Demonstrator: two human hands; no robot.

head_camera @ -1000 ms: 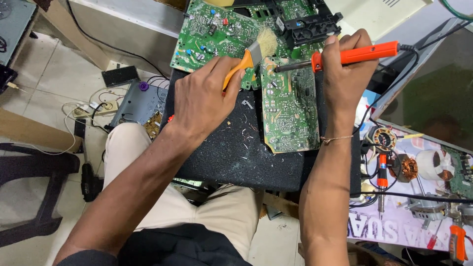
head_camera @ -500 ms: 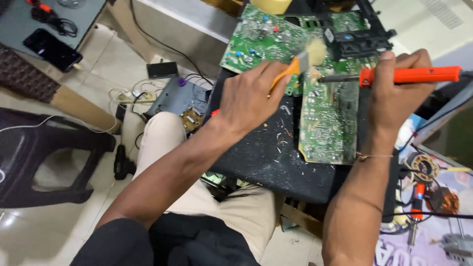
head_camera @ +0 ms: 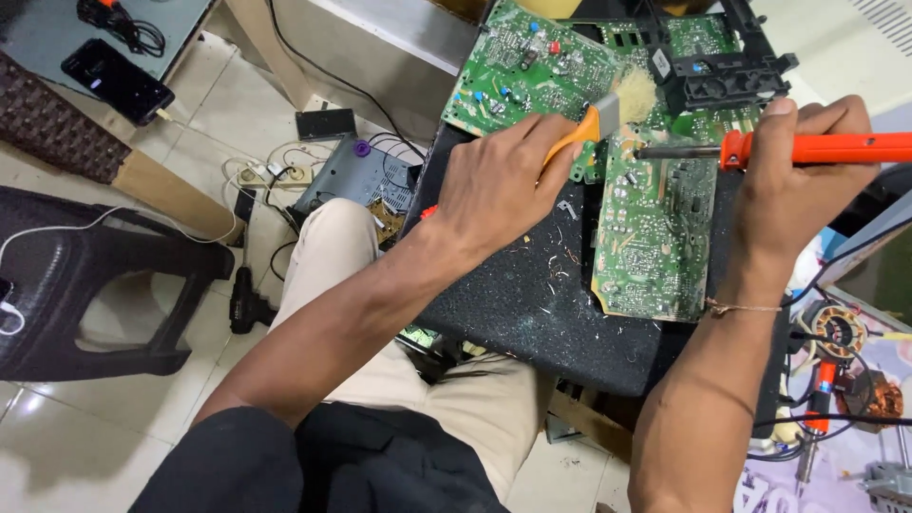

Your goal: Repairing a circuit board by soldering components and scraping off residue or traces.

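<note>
Circuit board [head_camera: 655, 228], green and long, lies on a black speckled mat [head_camera: 532, 304] across the person's lap, its upper end under the tools and its lower end near the right wrist. Over that upper end sits the pale bristle head of a small brush [head_camera: 617, 103] with an orange handle, which the left hand [head_camera: 499, 180] grips with fingers curled around it. Just to the right, the metal tip of a soldering iron [head_camera: 807, 149] points left at the board's top edge; the right hand [head_camera: 793, 185] is closed around its orange handle, thumb on top.

A second green circuit board [head_camera: 527, 71] lies tilted up and left of the first, with a black plastic frame [head_camera: 727, 76] to its right. Bits of wire and solder are scattered over the mat.

Beyond the lap, on the tiled floor, are a grey metal box [head_camera: 356, 176] with cables, a black plastic stool [head_camera: 85, 285] at the left and a dark phone [head_camera: 116, 81] on a surface at upper left. At lower right are copper-wound motor parts [head_camera: 841, 328].
</note>
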